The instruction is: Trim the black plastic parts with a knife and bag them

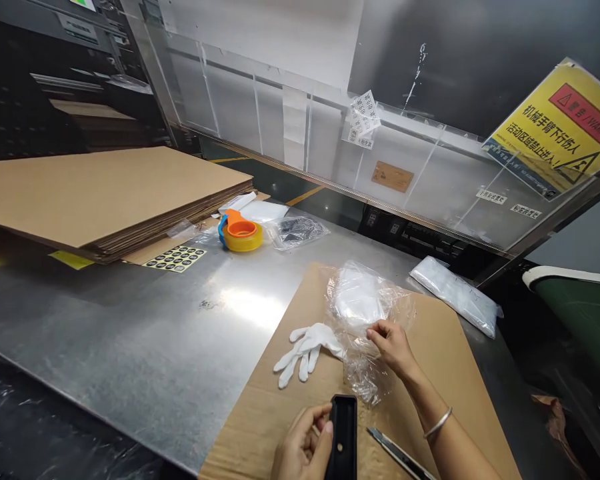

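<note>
My left hand [305,443] is closed on the edge of a long black part [345,437], hollow like a shallow tray, with a small hole in its floor. Thumb and fingertips of my right hand [394,345] are pinched together at a crumpled clear plastic bag [367,367]. Just behind it, a white packet [356,293] lies wrapped in the clear film. White gloves [310,350] rest left of the bag. Between my forearms lies a utility knife [397,455]. All of these are on or over a brown cardboard sheet [440,373].
The metal table [170,353] carries a stack of cardboard [130,193], a tape dispenser [241,231], a sticker sheet [176,259] and a bagged dark item [297,231]. A plastic-wrapped packet [455,293] lies right. A clear panel [325,133] with a yellow warning sign [560,130] stands behind.
</note>
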### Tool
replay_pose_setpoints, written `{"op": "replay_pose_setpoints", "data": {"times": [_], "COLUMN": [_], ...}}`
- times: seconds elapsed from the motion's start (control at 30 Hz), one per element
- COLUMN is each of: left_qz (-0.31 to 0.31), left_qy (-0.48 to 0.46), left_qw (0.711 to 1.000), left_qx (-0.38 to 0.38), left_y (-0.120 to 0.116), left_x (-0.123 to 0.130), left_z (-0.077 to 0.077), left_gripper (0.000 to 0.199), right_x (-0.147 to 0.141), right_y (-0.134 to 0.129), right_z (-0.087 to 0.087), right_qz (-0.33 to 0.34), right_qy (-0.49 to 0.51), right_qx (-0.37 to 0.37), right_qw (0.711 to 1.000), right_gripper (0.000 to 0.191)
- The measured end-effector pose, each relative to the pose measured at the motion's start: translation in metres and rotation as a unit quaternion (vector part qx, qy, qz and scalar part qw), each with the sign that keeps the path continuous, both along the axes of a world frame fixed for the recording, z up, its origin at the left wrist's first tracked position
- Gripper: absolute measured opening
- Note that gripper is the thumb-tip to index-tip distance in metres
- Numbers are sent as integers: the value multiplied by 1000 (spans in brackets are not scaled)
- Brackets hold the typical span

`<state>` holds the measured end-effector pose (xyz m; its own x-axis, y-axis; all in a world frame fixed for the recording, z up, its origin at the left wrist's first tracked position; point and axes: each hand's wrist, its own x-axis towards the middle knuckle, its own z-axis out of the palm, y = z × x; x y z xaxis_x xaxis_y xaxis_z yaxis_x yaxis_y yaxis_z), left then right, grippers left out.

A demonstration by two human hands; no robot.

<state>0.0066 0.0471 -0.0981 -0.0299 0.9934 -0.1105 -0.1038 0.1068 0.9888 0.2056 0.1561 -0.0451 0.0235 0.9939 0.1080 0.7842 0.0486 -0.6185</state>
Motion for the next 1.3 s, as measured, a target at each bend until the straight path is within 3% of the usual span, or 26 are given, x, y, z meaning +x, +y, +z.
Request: {"op": "replay_pose_setpoints", "data": {"times": [0.17, 0.3, 0.43, 0.6, 0.7, 0.77, 0.83, 0.9, 0.93, 1.0, 1.1, 1.2, 1.3], "left_qz": [-105, -95, -36, 18, 26, 72, 120, 122, 109, 101, 110, 81, 100], "left_qy": [-121, -193, -186, -139, -113, -40, 107, 263, 312, 358, 378, 417, 460], "left_qw": [980, 972, 978, 987, 992, 996, 969, 894, 863, 832, 816, 795, 789], "left_qx": [-115, -98, -88, -80, -55, 25, 187, 342, 382, 411, 424, 433, 395], "left_y": [26, 36, 25, 5, 1, 2, 6, 11, 14, 18, 19, 18, 21], "left_x": [19, 29, 31, 29, 23, 15, 4, -8, -13, -22, -30, -37, -51], "left_z": [35, 47, 39, 22, 17, 17, 18, 19, 19, 18, 14, 11, 8], "left_gripper": [52, 36, 33, 31, 21, 22, 38, 44, 44, 45, 42, 34, 29], "right_x": [-24, -48, -57, -63, -70, -74, -76, -77, -77, -78, -81, -83, -81], "right_y": [-43, -79, -93, -98, -106, -111, -115, -116, -116, -115, -113, -113, -121], "right_z": [14, 21, 15, 4, 6, 9, 11, 11, 10, 7, 3, 4, 2], "right_qz": [21, 55, 37, -25, 14, 70, 121, 144, 144, 131, 114, 116, 74], "right_qy": [130, 187, 227, 236, 202, 170, 139, 116, 107, 94, 75, 42, -11], "right_qx": [-19, -36, -32, 35, 69, 86, 101, 122, 133, 153, 167, 161, 145], "right_qw": [991, 980, 973, 971, 977, 979, 978, 975, 975, 975, 977, 979, 987], "right_gripper": [24, 20, 27, 28, 20, 13, 11, 15, 17, 20, 21, 21, 16]}}
